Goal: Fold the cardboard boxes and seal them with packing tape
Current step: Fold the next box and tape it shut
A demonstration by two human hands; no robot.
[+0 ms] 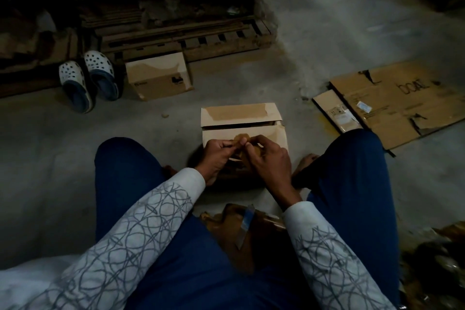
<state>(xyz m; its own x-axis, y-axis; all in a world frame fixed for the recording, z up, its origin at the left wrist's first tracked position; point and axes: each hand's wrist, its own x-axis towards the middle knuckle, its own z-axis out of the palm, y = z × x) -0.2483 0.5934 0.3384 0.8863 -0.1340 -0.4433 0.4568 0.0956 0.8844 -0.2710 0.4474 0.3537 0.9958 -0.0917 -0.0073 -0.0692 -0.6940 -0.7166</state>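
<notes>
Between left hand (218, 156) and right hand (270, 160) sits tape (241, 137).

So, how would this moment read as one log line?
step: taping | left hand: pinches tape | right hand: pinches tape | box: flaps folded, middle seam untaped

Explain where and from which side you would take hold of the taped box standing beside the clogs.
Probably its two side walls, left hand on one, right hand on the other, coming from the near, open-floor side. The taped box has the pallet close behind and the clogs close beside it, and its flat sealed top offers no edge to pinch.
</notes>
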